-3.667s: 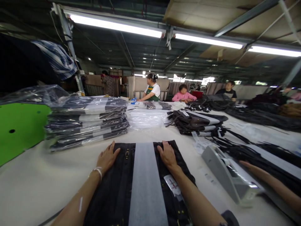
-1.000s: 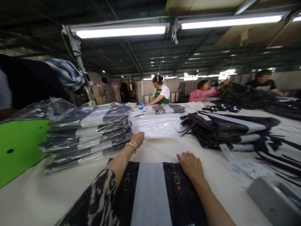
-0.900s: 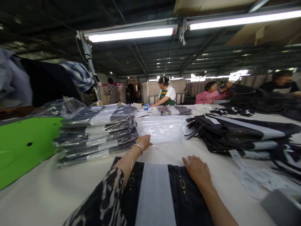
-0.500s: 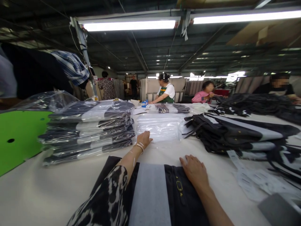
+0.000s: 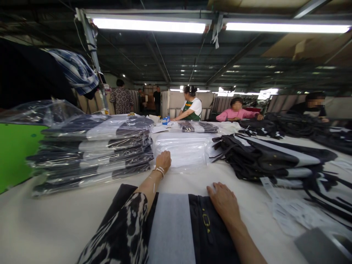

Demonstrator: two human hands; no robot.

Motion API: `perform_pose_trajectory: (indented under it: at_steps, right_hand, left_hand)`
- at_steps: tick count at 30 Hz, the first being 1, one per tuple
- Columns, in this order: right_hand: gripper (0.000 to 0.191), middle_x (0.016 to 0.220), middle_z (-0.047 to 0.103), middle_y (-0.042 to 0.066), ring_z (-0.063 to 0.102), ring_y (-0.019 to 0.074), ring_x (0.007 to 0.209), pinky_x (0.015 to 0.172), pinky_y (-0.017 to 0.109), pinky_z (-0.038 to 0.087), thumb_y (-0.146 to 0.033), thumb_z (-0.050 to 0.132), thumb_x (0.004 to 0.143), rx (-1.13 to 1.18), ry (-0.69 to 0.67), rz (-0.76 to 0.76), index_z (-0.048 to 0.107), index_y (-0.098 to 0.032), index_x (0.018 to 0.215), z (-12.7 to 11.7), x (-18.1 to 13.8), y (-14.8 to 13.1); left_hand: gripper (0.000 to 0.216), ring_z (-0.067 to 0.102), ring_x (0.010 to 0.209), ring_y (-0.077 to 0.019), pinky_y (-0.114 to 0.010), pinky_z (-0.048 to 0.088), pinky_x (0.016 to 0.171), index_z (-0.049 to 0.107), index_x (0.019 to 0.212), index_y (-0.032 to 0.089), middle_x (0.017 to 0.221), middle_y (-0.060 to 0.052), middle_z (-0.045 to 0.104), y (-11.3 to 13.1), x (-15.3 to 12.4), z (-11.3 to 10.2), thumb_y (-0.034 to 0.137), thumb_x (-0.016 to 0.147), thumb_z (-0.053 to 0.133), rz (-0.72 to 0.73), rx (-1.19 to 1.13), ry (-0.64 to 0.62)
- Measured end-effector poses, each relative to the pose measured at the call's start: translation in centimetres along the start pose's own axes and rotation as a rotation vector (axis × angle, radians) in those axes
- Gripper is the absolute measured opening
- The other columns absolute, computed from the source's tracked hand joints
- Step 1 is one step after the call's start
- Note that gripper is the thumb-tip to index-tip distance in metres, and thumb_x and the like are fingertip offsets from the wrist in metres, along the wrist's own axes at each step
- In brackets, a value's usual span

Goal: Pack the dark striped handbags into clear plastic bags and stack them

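Note:
My left hand (image 5: 163,161) reaches to the near left edge of a stack of clear plastic bags (image 5: 184,146). Its fingers are curled down on the plastic, and their tips are hidden. Below, a folded black garment (image 5: 217,238) lies on the table, with a pale grey paper strip (image 5: 173,223) down its middle and a yellow-edged buckle mark beside it. My right hand (image 5: 224,201) rests flat at the garment's upper right edge, fingers stretched out, holding nothing.
Bagged dark garments (image 5: 104,150) are piled at left, beside a green board (image 5: 19,157). Unbagged black garments (image 5: 264,157) lie in a heap at right, with white tags (image 5: 286,212) and a grey box (image 5: 319,245) nearer. Several people work beyond the white table (image 5: 68,216).
My left hand has drawn slightly back and its fingers have curled in on the plastic bags. The right hand stays on the garment. The view has shifted slightly.

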State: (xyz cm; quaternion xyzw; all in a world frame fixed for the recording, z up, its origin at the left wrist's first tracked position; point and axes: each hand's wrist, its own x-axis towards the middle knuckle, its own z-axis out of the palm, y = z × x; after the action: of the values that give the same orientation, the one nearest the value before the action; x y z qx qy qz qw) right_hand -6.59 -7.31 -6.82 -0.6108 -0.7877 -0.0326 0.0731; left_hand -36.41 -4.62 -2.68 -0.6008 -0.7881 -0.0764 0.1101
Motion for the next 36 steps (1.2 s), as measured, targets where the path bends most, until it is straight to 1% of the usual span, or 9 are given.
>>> perform_pose_trajectory:
  at_steps: [4, 10, 15, 20, 24, 27, 31, 34, 36]
  right_hand:
    - [0.052, 0.143, 0.055, 0.013, 0.046, 0.0301, 0.135, 0.111, 0.044, 0.036, -0.043, 0.035, 0.098, 0.027, -0.006, 0.009, 0.058, -0.015, 0.135, 0.0, 0.1, 0.0]
    - [0.052, 0.142, 0.056, 0.012, 0.046, 0.0303, 0.135, 0.112, 0.044, 0.034, -0.044, 0.037, 0.097, 0.089, -0.006, 0.034, 0.060, -0.014, 0.132, -0.5, 0.1, -0.2]
    - [0.050, 0.142, 0.056, 0.013, 0.046, 0.0309, 0.135, 0.112, 0.048, 0.034, -0.043, 0.038, 0.096, 0.122, 0.002, 0.042, 0.061, -0.015, 0.130, -0.4, 0.0, -0.2]
    - [0.051, 0.141, 0.056, 0.016, 0.047, 0.0317, 0.133, 0.112, 0.053, 0.032, -0.040, 0.040, 0.096, 0.200, 0.098, 0.061, 0.058, -0.011, 0.134, 0.0, -0.2, -0.3]
    - [0.049, 0.143, 0.053, 0.018, 0.042, 0.0326, 0.138, 0.116, 0.055, 0.023, -0.031, 0.042, 0.095, 0.265, 0.372, 0.045, 0.053, -0.008, 0.137, -1.2, -0.4, -0.4]
    - [0.059, 0.151, 0.043, 0.019, 0.033, 0.0313, 0.143, 0.119, 0.052, 0.020, -0.027, 0.050, 0.090, 0.343, 0.543, -0.072, 0.042, -0.007, 0.145, -4.4, -1.2, -1.4]
    - [0.082, 0.160, 0.030, 0.013, 0.036, 0.0283, 0.142, 0.110, 0.044, 0.037, -0.029, 0.062, 0.081, 0.435, 0.401, -0.428, 0.028, -0.017, 0.154, -10.3, -4.9, -4.5]
    - [0.060, 0.150, 0.047, 0.010, 0.051, 0.0274, 0.129, 0.103, 0.039, 0.043, -0.021, 0.060, 0.081, 0.357, 0.219, -0.615, 0.051, -0.023, 0.140, -13.8, -9.0, -6.6]
    - [0.036, 0.132, 0.062, 0.010, 0.059, 0.0241, 0.118, 0.097, 0.033, 0.045, -0.016, 0.053, 0.085, 0.303, 0.170, -0.642, 0.066, -0.022, 0.118, -15.2, -11.6, -6.9]
  left_hand:
    - [0.037, 0.054, 0.122, -0.0266, -0.039, 0.046, 0.098, 0.051, 0.131, 0.014, 0.130, -0.018, 0.058, 0.0, -0.5, 0.0, 0.019, 0.095, 0.046, -0.008, -0.031, 0.003]
    - [0.025, 0.066, 0.100, -0.0254, -0.039, 0.049, 0.087, 0.068, 0.102, 0.012, 0.102, -0.014, 0.070, -0.6, -0.1, -1.3, 0.027, 0.096, 0.049, -0.064, -0.107, -0.085]
    - [0.048, 0.066, 0.096, -0.0256, -0.031, 0.044, 0.075, 0.068, 0.102, 0.015, 0.102, -0.016, 0.071, -1.7, 1.0, -6.3, 0.050, 0.100, 0.035, -0.152, -0.214, 0.015]
    - [0.051, 0.063, 0.071, -0.0182, -0.025, 0.039, 0.065, 0.066, 0.071, 0.016, 0.072, -0.007, 0.068, -3.4, -1.7, -12.8, 0.051, 0.096, 0.039, -0.019, -0.328, -0.010]
    - [0.036, 0.059, 0.070, -0.0151, -0.023, 0.039, 0.067, 0.065, 0.082, 0.018, 0.073, -0.001, 0.065, -5.0, -8.3, -17.8, 0.039, 0.095, 0.040, 0.138, -0.393, 0.059]
    - [0.024, 0.055, 0.072, -0.0139, -0.023, 0.037, 0.068, 0.062, 0.077, 0.018, 0.076, 0.001, 0.062, -5.6, -15.7, -20.5, 0.036, 0.089, 0.052, 0.292, -0.476, 0.034]
    - [0.027, 0.044, 0.063, -0.0104, -0.022, 0.030, 0.058, 0.054, 0.068, 0.017, 0.064, 0.005, 0.050, -3.7, -26.1, -22.5, 0.037, 0.086, 0.058, 0.246, -0.670, -0.105]
    - [0.031, 0.036, 0.056, -0.0081, -0.022, 0.026, 0.052, 0.050, 0.066, 0.018, 0.057, 0.007, 0.041, -0.5, -32.7, -24.0, 0.038, 0.087, 0.061, 0.287, -0.858, -0.228]
    - [0.028, 0.040, 0.053, -0.0081, -0.022, 0.029, 0.051, 0.055, 0.068, 0.019, 0.056, 0.007, 0.043, 1.7, -36.7, -25.2, 0.038, 0.086, 0.064, 0.424, -0.893, -0.334]
